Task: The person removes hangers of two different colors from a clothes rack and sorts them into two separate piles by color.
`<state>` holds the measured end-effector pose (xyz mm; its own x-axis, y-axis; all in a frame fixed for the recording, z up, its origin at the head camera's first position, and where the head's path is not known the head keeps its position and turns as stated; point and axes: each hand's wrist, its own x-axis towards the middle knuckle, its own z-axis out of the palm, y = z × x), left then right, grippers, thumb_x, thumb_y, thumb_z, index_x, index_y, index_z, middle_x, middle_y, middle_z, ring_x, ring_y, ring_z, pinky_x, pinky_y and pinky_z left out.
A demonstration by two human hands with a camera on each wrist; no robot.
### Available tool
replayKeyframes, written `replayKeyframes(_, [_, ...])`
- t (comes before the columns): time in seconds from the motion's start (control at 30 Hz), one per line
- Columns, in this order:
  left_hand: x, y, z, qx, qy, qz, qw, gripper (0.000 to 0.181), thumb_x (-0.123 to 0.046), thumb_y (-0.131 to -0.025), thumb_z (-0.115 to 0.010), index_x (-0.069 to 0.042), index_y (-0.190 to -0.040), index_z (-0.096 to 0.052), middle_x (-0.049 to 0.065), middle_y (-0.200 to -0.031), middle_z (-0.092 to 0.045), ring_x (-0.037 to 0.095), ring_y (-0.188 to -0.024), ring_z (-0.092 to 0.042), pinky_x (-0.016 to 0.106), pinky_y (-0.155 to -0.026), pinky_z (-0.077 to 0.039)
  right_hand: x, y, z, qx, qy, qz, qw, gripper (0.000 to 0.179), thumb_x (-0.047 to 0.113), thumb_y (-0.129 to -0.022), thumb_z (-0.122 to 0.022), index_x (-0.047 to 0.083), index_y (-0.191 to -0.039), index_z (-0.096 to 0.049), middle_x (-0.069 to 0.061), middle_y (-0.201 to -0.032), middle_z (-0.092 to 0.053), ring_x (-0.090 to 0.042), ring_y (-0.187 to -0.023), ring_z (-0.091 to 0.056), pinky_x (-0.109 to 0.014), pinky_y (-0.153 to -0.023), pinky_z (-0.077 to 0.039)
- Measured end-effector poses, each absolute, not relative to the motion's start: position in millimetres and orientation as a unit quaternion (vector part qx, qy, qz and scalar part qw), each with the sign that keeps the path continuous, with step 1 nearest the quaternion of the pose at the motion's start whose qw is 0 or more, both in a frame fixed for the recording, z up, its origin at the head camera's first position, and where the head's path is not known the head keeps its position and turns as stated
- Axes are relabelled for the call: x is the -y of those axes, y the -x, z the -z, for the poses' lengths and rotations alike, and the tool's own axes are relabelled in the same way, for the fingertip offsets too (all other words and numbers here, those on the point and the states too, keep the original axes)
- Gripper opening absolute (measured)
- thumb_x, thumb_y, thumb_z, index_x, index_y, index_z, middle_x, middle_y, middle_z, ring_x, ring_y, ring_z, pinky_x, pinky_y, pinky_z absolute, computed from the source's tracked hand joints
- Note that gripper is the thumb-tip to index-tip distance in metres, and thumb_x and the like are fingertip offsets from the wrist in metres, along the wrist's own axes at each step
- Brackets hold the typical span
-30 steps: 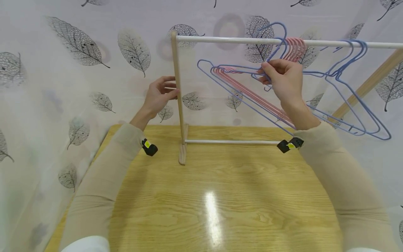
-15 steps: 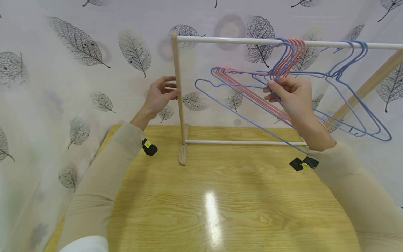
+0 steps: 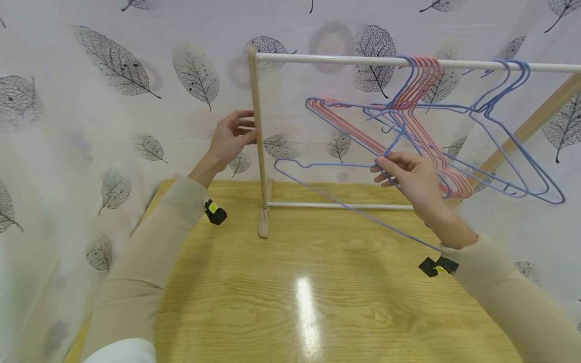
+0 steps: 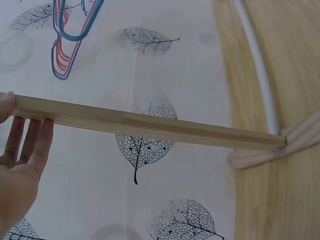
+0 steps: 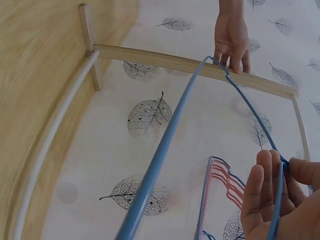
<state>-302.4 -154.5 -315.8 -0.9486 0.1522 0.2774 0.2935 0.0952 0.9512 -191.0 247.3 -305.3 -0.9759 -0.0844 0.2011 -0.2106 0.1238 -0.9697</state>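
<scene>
A blue wire hanger (image 3: 336,164) is pinched at its neck between the thumb and fingers of my right hand (image 3: 415,181). It is off the rail, tilted, below and in front of the hanging ones. In the right wrist view the same blue hanger (image 5: 162,150) stretches across toward the rack's left end. My left hand (image 3: 229,138) holds the wooden post (image 3: 257,101) of a clothes rack, thumb on one side and fingers on the other. A bunch of pink hangers (image 3: 426,83), with blue ones beside it, hangs from the white rail (image 3: 327,59).
More blue hangers (image 3: 540,146) hang farther right on the rail. The rack stands on a wood-grain table (image 3: 272,287), its foot (image 3: 263,224) near the back edge. A lower white bar (image 3: 336,205) runs along its base. Leaf-patterned cloth (image 3: 195,30) covers the wall behind.
My right hand has brought the blue hanger down from above the rail to well below it, in front of the others. My left hand has stayed on the post.
</scene>
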Motion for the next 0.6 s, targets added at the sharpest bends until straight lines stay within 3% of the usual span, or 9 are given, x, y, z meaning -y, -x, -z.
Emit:
replayKeyframes(0.27, [154.1, 302.9, 316.5, 0.740, 0.146, 0.654, 0.052, 0.044, -0.003, -0.101, -0.069, -0.006, -0.144, -0.059, 0.006, -0.115, -0.069, 0.008, -0.093, -0.071, 0.021, -0.088, -0.067, -234.2, 182.8, 345.2, 0.774, -0.099, -0.626, -0.012, 0.016, 0.024, -0.105, -0.069, 0.012, -0.104, -0.078, 0.009, -0.089, -0.080, -0.008, -0.074, -0.076, -0.023, -0.069, -0.068])
replayKeyframes(0.5, [154.4, 301.7, 316.0, 0.743, 0.146, 0.650, 0.056, 0.044, -0.003, -0.101, -0.068, -0.006, -0.144, -0.059, 0.011, -0.119, -0.068, 0.009, -0.094, -0.070, 0.022, -0.088, -0.067, -213.9, 178.4, 381.3, 0.790, -0.086, -0.603, -0.069, 0.034, 0.023, -0.107, -0.065, -0.009, -0.117, -0.071, 0.013, -0.089, -0.080, -0.009, -0.078, -0.076, -0.028, -0.074, -0.069])
replayKeyframes(0.6, [155.2, 302.3, 317.4, 0.743, 0.146, 0.651, 0.053, 0.044, -0.004, -0.102, -0.068, -0.006, -0.144, -0.059, 0.007, -0.116, -0.068, 0.009, -0.095, -0.070, 0.023, -0.090, -0.067, -203.6, 176.0, 397.7, 0.788, -0.086, -0.602, -0.096, 0.035, 0.021, -0.107, -0.065, -0.011, -0.118, -0.070, 0.009, -0.090, -0.080, -0.010, -0.078, -0.077, -0.029, -0.075, -0.069])
